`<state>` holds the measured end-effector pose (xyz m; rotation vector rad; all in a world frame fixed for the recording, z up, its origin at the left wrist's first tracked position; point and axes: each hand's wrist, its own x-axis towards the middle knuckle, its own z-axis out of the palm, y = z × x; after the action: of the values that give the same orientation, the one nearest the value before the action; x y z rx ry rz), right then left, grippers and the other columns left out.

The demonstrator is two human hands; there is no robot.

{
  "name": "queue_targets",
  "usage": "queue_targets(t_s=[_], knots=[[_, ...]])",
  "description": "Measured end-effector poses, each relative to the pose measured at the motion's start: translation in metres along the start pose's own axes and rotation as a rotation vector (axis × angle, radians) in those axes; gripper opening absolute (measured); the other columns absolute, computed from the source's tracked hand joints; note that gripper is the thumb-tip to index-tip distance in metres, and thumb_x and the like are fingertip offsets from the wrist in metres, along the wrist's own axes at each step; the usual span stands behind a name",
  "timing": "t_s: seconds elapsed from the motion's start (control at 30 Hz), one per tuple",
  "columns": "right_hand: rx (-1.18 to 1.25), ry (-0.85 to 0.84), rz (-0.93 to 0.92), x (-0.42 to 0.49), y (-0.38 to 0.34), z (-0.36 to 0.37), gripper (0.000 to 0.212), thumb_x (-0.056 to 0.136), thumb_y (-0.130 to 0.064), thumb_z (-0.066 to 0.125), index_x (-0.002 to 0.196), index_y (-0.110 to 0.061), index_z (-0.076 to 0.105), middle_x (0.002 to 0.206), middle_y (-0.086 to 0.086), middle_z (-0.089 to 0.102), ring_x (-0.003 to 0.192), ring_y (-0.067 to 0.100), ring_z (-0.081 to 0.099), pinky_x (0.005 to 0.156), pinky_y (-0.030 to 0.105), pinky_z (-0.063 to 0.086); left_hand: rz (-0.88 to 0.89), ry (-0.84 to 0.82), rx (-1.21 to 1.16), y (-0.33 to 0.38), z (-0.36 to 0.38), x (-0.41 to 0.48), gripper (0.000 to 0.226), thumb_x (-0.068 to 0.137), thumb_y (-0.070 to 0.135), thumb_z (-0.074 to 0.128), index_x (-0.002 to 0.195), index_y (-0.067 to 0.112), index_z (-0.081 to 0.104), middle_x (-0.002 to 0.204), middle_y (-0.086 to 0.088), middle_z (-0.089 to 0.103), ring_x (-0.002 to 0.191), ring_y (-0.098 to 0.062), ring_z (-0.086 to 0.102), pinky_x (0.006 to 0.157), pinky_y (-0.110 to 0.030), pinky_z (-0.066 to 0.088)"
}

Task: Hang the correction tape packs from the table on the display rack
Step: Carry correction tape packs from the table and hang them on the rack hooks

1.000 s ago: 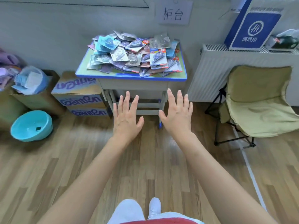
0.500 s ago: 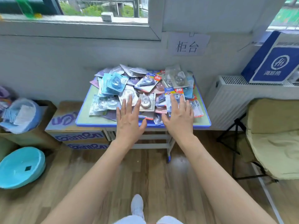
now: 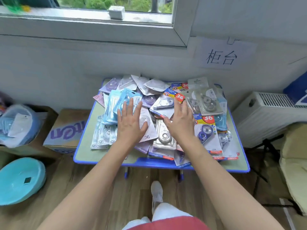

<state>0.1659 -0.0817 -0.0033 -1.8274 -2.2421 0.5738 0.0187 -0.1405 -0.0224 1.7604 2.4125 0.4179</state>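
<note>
A heap of correction tape packs (image 3: 205,103) in clear blisters with blue, purple and yellow cards covers a small blue-rimmed table (image 3: 83,146) under the window. My left hand (image 3: 130,123) is spread flat, palm down, over the left-middle of the heap, above light blue packs (image 3: 114,105). My right hand (image 3: 180,122) is spread the same way over the right-middle, beside a silver pack (image 3: 164,138). Neither hand holds anything. No display rack is in view.
A cardboard box (image 3: 66,128) stands left of the table, and a turquoise basin (image 3: 20,180) lies on the wooden floor. A blue bag (image 3: 18,123) sits at far left. A white radiator (image 3: 269,117) and a folding chair (image 3: 294,163) are on the right.
I have stepped closer to the table. Both open hands have moved forward from its front edge to over the middle of the pack heap.
</note>
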Motion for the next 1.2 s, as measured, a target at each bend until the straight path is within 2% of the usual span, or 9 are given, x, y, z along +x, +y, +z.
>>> queue_targets(t_s=[0.27,0.47,0.63,0.8,1.0,1.2], knots=[[-0.058,-0.124,0.049,0.075,-0.009,0.032,0.076,0.095,-0.044,0.047,0.152,-0.025,0.001,0.159,0.014,-0.002,0.142,0.042,0.011,0.113,0.056,0.015,-0.093,-0.070,0.110,-0.016,0.015,0.069,0.074,0.093,0.044,0.048,0.152,0.025,0.007,0.160,-0.006,-0.002,0.147,-0.027,-0.006,0.117,-0.041,-0.005],[-0.106,-0.189,0.144,0.101,-0.015,0.052,0.084,0.093,-0.054,0.045,0.152,-0.026,-0.008,0.157,0.017,-0.014,0.141,0.050,0.005,0.112,0.055,0.015,-0.151,-0.233,0.171,-0.037,0.025,0.100,0.083,0.088,0.057,0.050,0.152,0.028,0.006,0.160,-0.006,-0.008,0.146,-0.032,-0.009,0.119,-0.044,-0.003],[-0.159,-0.205,0.240,0.114,-0.025,0.065,0.094,0.087,-0.067,0.044,0.151,-0.026,-0.011,0.156,0.018,-0.020,0.139,0.054,0.000,0.111,0.058,0.014,-0.103,-0.346,0.279,-0.049,0.025,0.119,0.095,0.082,0.067,0.052,0.152,0.029,0.000,0.159,-0.008,-0.013,0.145,-0.037,-0.007,0.118,-0.045,0.000],[-0.216,-0.205,0.319,0.120,-0.035,0.075,0.102,0.079,-0.075,0.046,0.152,-0.024,-0.004,0.157,0.019,-0.015,0.138,0.057,0.002,0.111,0.058,0.012,-0.052,-0.373,0.252,-0.056,0.025,0.123,0.095,0.080,0.063,0.058,0.151,0.026,0.006,0.159,-0.009,-0.010,0.145,-0.037,0.000,0.117,-0.044,0.004],[-0.169,-0.202,0.429,0.125,-0.042,0.074,0.109,0.075,-0.072,0.058,0.152,-0.025,-0.003,0.158,0.016,-0.015,0.138,0.055,0.000,0.113,0.055,0.012,0.052,-0.358,0.252,-0.062,0.018,0.125,0.086,0.085,0.055,0.057,0.151,0.024,0.010,0.159,-0.010,-0.007,0.143,-0.037,0.009,0.117,-0.042,0.008],[-0.149,-0.251,0.483,0.123,-0.046,0.072,0.105,0.078,-0.053,0.070,0.152,-0.028,-0.001,0.157,0.011,-0.021,0.139,0.054,-0.003,0.112,0.054,0.018,0.112,-0.352,0.203,-0.066,0.012,0.125,0.083,0.086,0.053,0.056,0.150,0.025,0.011,0.159,-0.008,-0.009,0.142,-0.035,0.010,0.115,-0.040,0.014]])
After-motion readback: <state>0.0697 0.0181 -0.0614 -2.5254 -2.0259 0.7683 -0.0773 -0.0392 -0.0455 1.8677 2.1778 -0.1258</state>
